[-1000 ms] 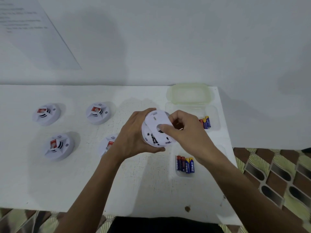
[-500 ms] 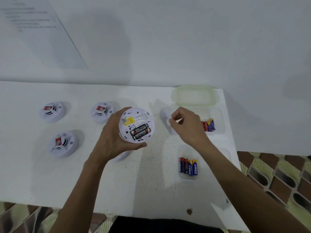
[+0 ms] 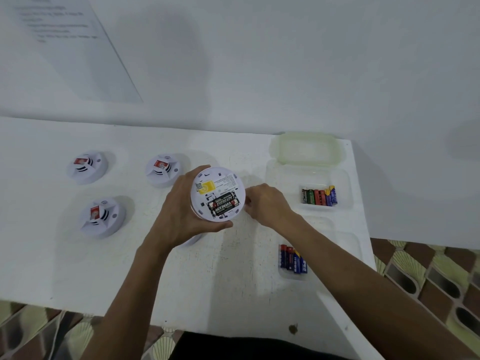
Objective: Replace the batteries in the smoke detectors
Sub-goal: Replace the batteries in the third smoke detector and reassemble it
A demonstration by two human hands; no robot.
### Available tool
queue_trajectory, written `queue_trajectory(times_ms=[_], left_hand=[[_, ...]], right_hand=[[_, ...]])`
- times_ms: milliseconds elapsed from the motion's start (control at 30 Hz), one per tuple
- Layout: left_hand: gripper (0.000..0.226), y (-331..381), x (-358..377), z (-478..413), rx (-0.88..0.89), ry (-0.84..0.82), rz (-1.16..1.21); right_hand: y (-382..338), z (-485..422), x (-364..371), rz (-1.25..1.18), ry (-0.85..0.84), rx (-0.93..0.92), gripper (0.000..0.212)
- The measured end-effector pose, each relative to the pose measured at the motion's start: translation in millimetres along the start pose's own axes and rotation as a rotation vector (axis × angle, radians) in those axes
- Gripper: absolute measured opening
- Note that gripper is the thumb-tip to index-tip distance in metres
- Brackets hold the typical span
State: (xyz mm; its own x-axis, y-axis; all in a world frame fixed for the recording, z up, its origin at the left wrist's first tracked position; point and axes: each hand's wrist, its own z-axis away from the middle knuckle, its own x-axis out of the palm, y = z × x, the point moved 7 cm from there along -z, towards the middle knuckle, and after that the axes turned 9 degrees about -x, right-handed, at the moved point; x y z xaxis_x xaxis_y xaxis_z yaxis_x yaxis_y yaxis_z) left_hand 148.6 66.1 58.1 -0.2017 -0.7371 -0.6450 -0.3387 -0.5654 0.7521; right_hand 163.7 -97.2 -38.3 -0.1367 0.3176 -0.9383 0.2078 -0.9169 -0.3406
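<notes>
Nearest the viewer, at the right of the white table (image 3: 130,268), a row of blue-and-red batteries (image 3: 293,259) is laid in a clear tray; these are judged to be the fresh stock, and none has been taken up.

Just beyond, one smoke detector (image 3: 218,193) is held above the table, turned back-side up and tilted toward the camera. It is gripped by the left hand (image 3: 179,216), whose fingers are wrapped behind its body while the thumb is clamped along its lower rim. The battery bay is uncovered, and two black old cells (image 3: 224,202) are seated in it side by side. The opening step is therefore judged complete for this unit; extraction has not yet been done.

The right hand (image 3: 265,203) is placed just beside the right rim of the detector, with its fingers curled inward. Whether the rim is touched, or anything is pinched, cannot be told.

Below the left hand, the edge of a partly hidden detector (image 3: 192,240) is seen on the table. Further left and back, three closed detectors (image 3: 102,216) rest face-up, well apart; whether these have been serviced cannot be told.

At the far right, a mixed battery group (image 3: 319,196) is kept in a second clear tray, with a green lid (image 3: 306,149) behind it.

Remaining work, as judged: removal of the old cells, fitting of new ones, and closing of the bay.
</notes>
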Motion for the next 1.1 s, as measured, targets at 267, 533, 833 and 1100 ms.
queue_trajectory(times_ms=[267, 533, 833, 1100], left_hand=[[0.096, 0, 1, -3, 0.03, 0.002, -0.018], [0.085, 13, 8, -5, 0.1, 0.005, -0.01], [0.081, 19, 23, -6, 0.152, -0.022, -0.026], [0.065, 45, 16, -2, 0.327, 0.047, -0.093]], right_hand=[[3, 13, -40, -0.405, 0.134, 0.087, 0.014], [-29, 74, -101, -0.76, 0.437, 0.109, 0.007], [-44, 92, -88, -0.755, 0.504, 0.203, 0.011], [-45, 96, -80, -0.824, 0.524, 0.336, 0.013]])
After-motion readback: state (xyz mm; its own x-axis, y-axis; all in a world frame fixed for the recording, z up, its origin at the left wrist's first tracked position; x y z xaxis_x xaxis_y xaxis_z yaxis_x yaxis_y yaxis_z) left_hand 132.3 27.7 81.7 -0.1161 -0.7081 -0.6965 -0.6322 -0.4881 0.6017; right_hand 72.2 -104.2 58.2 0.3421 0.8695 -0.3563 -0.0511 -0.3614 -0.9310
